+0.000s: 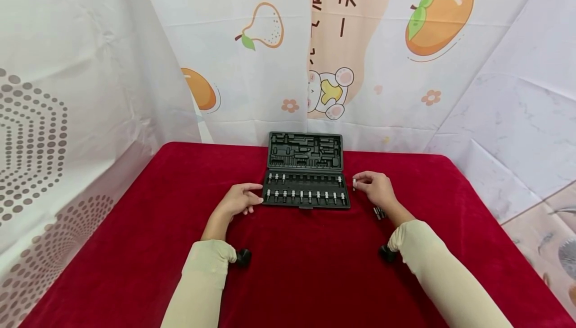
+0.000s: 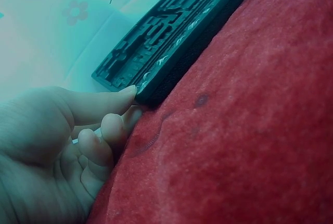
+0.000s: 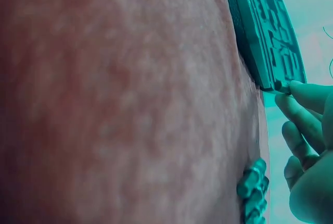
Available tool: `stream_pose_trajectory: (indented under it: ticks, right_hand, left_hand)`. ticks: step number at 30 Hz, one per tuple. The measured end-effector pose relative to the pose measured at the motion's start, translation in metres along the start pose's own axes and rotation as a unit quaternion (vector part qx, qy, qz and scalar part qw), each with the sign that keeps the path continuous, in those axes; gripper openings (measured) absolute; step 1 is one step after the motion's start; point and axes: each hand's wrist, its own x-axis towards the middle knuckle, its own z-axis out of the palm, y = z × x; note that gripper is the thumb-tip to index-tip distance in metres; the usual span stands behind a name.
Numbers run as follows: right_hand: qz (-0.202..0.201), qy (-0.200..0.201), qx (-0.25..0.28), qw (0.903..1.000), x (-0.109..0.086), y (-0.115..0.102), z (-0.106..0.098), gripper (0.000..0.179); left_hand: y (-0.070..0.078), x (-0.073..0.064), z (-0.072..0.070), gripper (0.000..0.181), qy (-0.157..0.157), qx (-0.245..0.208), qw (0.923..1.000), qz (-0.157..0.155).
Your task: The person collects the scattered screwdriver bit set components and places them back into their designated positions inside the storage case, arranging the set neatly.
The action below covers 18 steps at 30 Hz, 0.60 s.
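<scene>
A black hinged tool case (image 1: 307,186) lies open on the red cloth, with two rows of silver socket bits (image 1: 302,196) in its lower half. My left hand (image 1: 239,199) is at the case's left edge, its thumb on the near corner and its index finger stretched along the side. To the right of the case, my right hand (image 1: 377,188) pinches a small silver socket bit (image 1: 354,183) between thumb and fingertips. Several loose socket bits (image 1: 379,213) lie in a small cluster below the right hand, also visible in the right wrist view.
The raised lid (image 1: 305,151) has moulded recesses and stands at the back. In the far row several slots (image 1: 310,178) hold no bits. A printed curtain (image 1: 252,93) hangs behind the red-covered table (image 1: 306,278). Black wrist devices (image 1: 243,257) sit below both sleeves.
</scene>
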Motion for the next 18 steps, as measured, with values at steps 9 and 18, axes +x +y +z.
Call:
stream_pose_trajectory:
  ticks: [9,18]
  right_hand:
    - [0.008,0.029,0.018,0.9994,0.009,-0.006,0.008,0.016]
    - [0.029,0.042,0.017,0.9985,0.015,-0.013,0.019,0.016]
  left_hand:
    - [0.001,0.0,-0.001,0.048,-0.001,0.0,1.0,0.0]
    - [0.0,0.0,0.0,0.048,-0.001,-0.001,1.0,-0.002]
